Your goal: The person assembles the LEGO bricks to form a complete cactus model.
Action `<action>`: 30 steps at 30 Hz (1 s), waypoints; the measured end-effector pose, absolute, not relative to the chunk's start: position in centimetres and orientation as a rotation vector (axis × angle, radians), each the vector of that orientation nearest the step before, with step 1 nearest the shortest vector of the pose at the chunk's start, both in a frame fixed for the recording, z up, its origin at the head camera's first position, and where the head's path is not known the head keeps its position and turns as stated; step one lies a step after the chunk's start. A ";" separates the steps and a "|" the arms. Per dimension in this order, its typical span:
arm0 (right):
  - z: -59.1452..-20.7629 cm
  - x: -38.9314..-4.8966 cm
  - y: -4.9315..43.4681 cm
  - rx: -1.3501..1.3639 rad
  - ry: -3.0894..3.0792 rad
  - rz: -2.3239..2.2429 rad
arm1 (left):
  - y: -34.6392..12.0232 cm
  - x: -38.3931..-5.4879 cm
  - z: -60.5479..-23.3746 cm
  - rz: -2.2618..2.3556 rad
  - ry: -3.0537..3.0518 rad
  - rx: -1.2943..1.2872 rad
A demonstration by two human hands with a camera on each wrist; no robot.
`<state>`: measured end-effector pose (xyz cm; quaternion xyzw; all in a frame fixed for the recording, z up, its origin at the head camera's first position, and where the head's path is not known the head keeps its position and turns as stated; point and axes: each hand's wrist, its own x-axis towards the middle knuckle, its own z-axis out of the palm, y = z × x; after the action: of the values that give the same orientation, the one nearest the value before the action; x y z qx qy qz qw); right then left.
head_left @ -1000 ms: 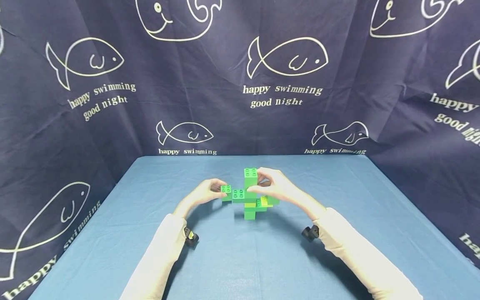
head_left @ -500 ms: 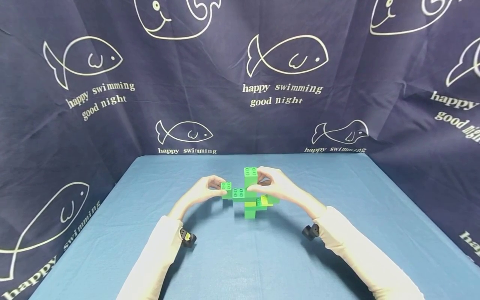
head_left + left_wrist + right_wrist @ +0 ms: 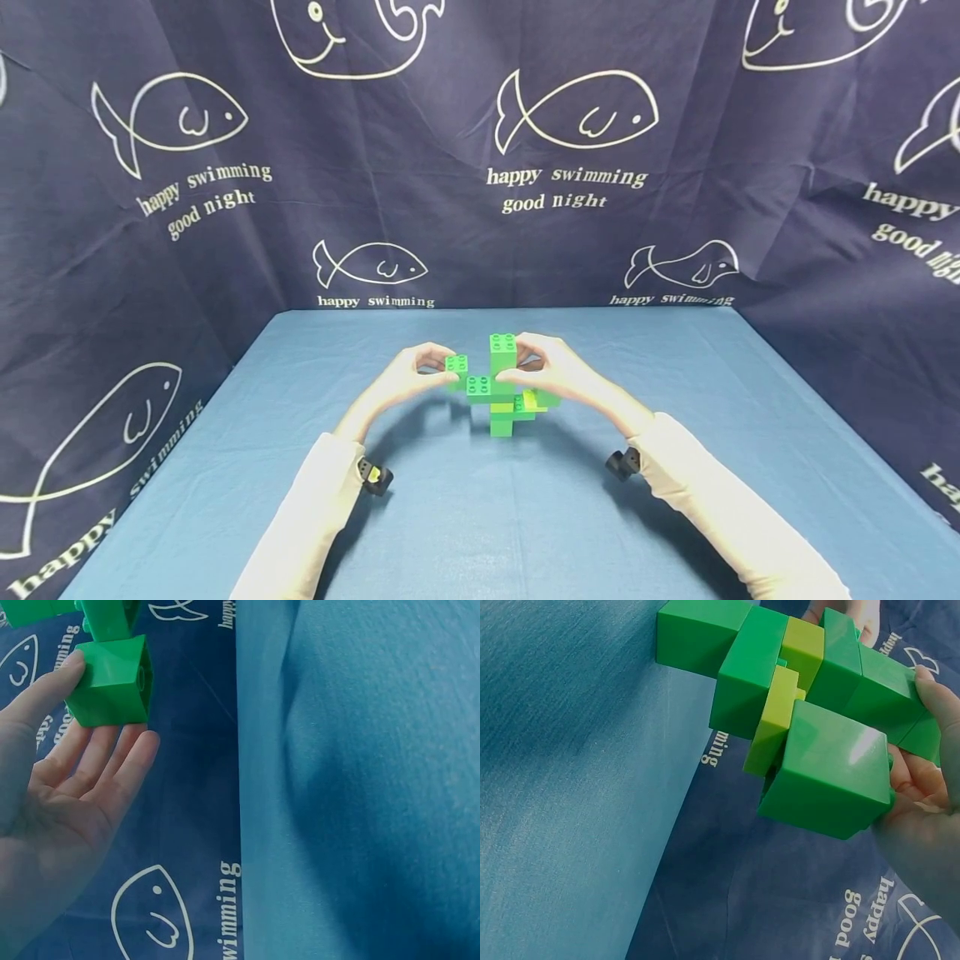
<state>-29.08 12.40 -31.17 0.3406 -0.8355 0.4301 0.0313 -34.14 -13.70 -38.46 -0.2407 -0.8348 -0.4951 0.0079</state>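
Observation:
My left hand (image 3: 405, 379) pinches a green toy building brick (image 3: 456, 372) between thumb and fingers, studs up, close to the left arm of a green and lime brick build. In the left wrist view the brick's (image 3: 112, 681) hollow underside faces right, overlapping part of the build. My right hand (image 3: 551, 367) grips the upper green bricks (image 3: 503, 362) of that build from the right. A green brick (image 3: 478, 388) juts out left, with its studs showing. On the right side sit a lime brick (image 3: 774, 720) and a green brick (image 3: 836, 765), partly behind my hand in the head view.
The build stands on a blue cloth-covered table (image 3: 480, 517). A dark blue curtain (image 3: 450, 267) with white fish drawings and lettering surrounds its back and sides. Small black cameras (image 3: 375, 477) are worn on both wrists.
My left hand has raised the green brick and moved it slightly right, toward the build's left arm. My right hand stays in the same place on the build.

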 end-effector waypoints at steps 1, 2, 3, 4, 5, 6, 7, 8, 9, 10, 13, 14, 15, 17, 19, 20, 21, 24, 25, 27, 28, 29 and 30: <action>-31.1 -29.0 12.4 1.045 -2.578 1.328 | -13.7 -34.2 -38.4 -1.546 -2.612 -0.748; -31.0 -29.0 12.4 1.045 -2.581 1.328 | -13.8 -34.2 -38.4 -1.541 -2.610 -0.747; -31.0 -29.0 12.4 1.047 -2.580 1.324 | -13.8 -34.2 -38.3 -1.543 -2.605 -0.746; -31.1 -29.0 12.4 1.050 -2.577 1.319 | -13.8 -34.2 -38.3 -1.542 -2.603 -0.742; -31.4 -29.3 12.5 1.050 -2.574 1.324 | -13.8 -34.2 -38.2 -1.541 -2.599 -0.738; -31.7 -29.6 12.5 1.050 -2.571 1.326 | -13.9 -34.2 -38.1 -1.539 -2.596 -0.735; -32.1 -30.0 12.6 1.048 -2.568 1.326 | -13.9 -34.1 -38.0 -1.536 -2.592 -0.731; -32.5 -30.3 12.7 1.049 -2.565 1.324 | -13.9 -34.1 -37.9 -1.537 -2.585 -0.732; -32.9 -30.6 12.8 1.049 -2.562 1.320 | -14.0 -34.0 -37.9 -1.544 -2.583 -0.726; -33.3 -31.0 12.9 1.045 -2.562 1.321 | -14.0 -34.0 -37.8 -1.540 -2.585 -0.722; -33.9 -31.7 13.0 1.044 -2.562 1.328 | -14.1 -33.8 -37.5 -1.540 -2.584 -0.728; -33.9 -31.7 13.1 1.049 -2.559 1.332 | -14.1 -33.8 -37.5 -1.547 -2.583 -0.732; -34.0 -31.8 13.1 1.056 -2.554 1.335 | -14.1 -33.8 -37.4 -1.555 -2.582 -0.734; -34.0 -31.9 13.1 1.070 -2.542 1.341 | -14.1 -33.7 -37.3 -1.560 -2.576 -0.747; -34.1 -31.9 13.2 1.091 -2.522 1.334 | -14.0 -33.7 -37.1 -1.575 -2.567 -0.757; -34.2 -32.0 13.2 1.102 -2.510 1.332 | -14.0 -33.6 -37.0 -1.576 -2.562 -0.763; -34.3 -32.0 13.2 1.113 -2.496 1.327 | -13.9 -33.6 -36.9 -1.579 -2.558 -0.768; -34.5 -32.1 13.3 1.146 -2.451 1.309 | -13.8 -33.4 -36.6 -1.589 -2.546 -0.779; -34.5 -32.2 13.3 1.152 -2.443 1.311 | -13.8 -33.4 -36.5 -1.593 -2.541 -0.783; -34.5 -32.1 13.3 1.143 -2.449 1.321 | -13.7 -33.2 -36.4 -1.596 -2.535 -0.794; -34.4 -32.1 13.2 1.134 -2.458 1.329 | -13.7 -33.2 -36.3 -1.596 -2.533 -0.801; -34.4 -32.1 13.2 1.117 -2.477 1.342 | -13.6 -33.2 -36.3 -1.595 -2.532 -0.807; -34.3 -32.0 13.2 1.105 -2.491 1.352 | -13.6 -33.1 -36.2 -1.593 -2.533 -0.810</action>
<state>-32.02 13.16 -34.33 0.3628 -0.8178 0.4439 0.0500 -33.15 -13.59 -36.24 -0.2613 -0.8169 -0.5137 0.0209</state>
